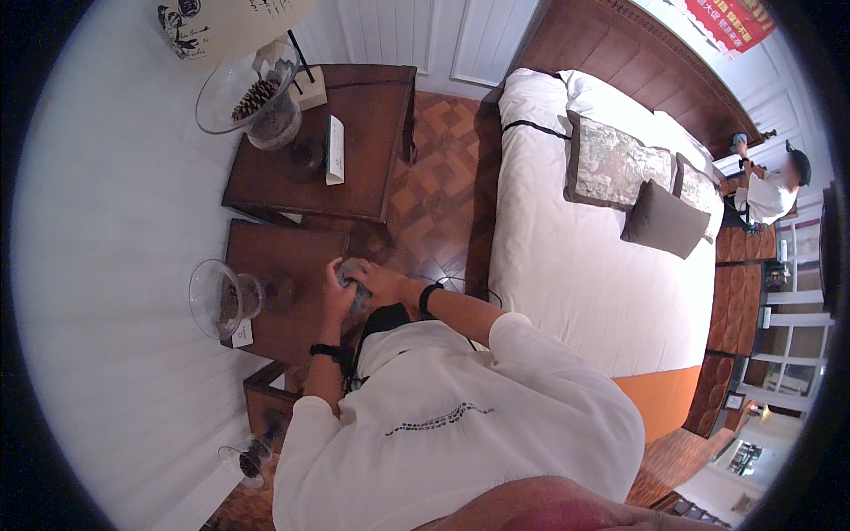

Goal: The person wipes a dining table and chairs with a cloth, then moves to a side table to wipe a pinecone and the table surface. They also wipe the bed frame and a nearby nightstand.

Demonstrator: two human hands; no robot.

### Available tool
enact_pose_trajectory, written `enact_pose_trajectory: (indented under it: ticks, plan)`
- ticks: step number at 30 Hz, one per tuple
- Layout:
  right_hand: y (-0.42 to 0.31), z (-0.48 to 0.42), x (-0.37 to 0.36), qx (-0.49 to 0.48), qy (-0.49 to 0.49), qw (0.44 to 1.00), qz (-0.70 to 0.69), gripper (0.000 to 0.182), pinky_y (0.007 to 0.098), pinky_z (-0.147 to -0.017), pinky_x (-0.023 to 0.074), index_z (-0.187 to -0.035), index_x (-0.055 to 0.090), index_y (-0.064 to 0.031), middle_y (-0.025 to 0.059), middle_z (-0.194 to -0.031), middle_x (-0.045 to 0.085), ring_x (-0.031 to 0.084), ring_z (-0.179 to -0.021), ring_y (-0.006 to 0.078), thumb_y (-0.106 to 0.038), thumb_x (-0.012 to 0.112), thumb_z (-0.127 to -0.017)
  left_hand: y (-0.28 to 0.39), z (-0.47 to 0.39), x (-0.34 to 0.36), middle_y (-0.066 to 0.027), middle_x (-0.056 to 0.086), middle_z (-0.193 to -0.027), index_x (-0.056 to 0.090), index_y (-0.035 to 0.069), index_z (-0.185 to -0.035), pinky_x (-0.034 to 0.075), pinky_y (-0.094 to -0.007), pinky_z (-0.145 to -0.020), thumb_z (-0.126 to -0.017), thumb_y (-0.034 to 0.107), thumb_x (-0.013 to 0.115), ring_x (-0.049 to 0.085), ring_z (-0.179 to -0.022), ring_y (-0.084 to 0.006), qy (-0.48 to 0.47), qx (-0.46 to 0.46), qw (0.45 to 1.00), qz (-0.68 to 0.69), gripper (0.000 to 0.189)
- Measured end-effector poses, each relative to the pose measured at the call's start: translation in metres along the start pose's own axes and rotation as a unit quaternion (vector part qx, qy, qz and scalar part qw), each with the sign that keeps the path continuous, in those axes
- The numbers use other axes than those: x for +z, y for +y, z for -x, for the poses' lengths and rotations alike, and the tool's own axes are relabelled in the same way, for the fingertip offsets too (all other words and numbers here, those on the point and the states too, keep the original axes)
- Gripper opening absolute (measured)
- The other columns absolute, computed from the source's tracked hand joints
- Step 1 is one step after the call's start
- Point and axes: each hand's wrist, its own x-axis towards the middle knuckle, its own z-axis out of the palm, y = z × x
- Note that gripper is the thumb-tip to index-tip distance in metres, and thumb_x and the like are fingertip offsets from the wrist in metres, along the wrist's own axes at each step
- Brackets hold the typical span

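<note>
A crumpled grey-green cloth [360, 300] is bunched between my two hands. My left hand [337, 293] grips its left side, and my right hand [382, 281] presses on it from the upper right. Both hands are beside the right side of a dark brown wooden side table [305, 245]. On that table stands a footed clear glass vase [216, 299], holding what looks like a pine cone, with a small white card [243, 333] by its base. The underside of the cloth is hidden by my fingers.
A larger wooden table [365, 146] bears a glass vase with a pine cone [255, 99], a tent card [335, 149] and a lamp [232, 26]. To the right is a bed [564, 265] with cushions [664, 219]. Another person [770, 192] stands beyond it, holding a bluish thing.
</note>
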Motion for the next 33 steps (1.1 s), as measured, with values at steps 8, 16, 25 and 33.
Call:
enact_pose_trajectory:
  ticks: [8,16,25,33]
  plan:
    - [0.036,-0.033,-0.060,0.060,0.197,0.973,0.102,0.053,0.0502,-0.104,0.0418,-0.124,0.060,-0.0128,0.0267,-0.138,0.042,0.044,-0.126,0.0473,-0.006,0.069,-0.072,0.060,-0.084,-0.002,-0.0230,0.057,-0.130,0.044,0.008,-0.138,0.042,-0.0443,-0.104,-0.086,0.009,0.063,0.052,-0.125,-0.0402,-0.092,0.110,0.990,0.012,0.055]
    - [0.100,-0.021,-0.144,0.244,0.383,0.887,0.086,0.048,0.0510,-0.098,0.0448,-0.117,0.064,-0.0131,0.0289,-0.122,0.050,0.050,-0.113,0.0495,-0.001,0.062,-0.071,0.019,-0.175,0.022,-0.0224,0.047,-0.142,0.053,0.006,-0.131,0.039,-0.0470,-0.108,-0.091,0.012,0.054,0.044,-0.131,-0.0409,-0.182,0.215,0.945,-0.168,0.040]
    - [0.127,-0.073,-0.085,0.368,0.211,0.893,0.150,0.065,0.0543,-0.095,0.0470,-0.137,0.047,-0.0172,0.0335,-0.126,0.046,0.050,-0.114,0.0562,-0.013,0.065,-0.075,0.005,-0.199,0.030,-0.0289,0.036,-0.149,0.053,0.001,-0.130,0.037,-0.0500,-0.111,-0.087,0.016,0.058,0.039,-0.135,-0.0462,-0.254,0.185,0.918,-0.243,0.046]
    - [0.101,-0.086,-0.115,0.305,0.080,0.927,0.202,0.061,0.0536,-0.097,0.0466,-0.134,0.051,-0.0094,0.0343,-0.140,0.035,0.049,-0.117,0.0552,-0.016,0.067,-0.076,0.006,-0.208,0.034,-0.0317,0.037,-0.147,0.005,0.009,-0.155,0.037,-0.0519,-0.109,-0.089,0.016,0.054,0.042,-0.132,-0.0486,-0.287,0.157,0.894,-0.306,0.083]
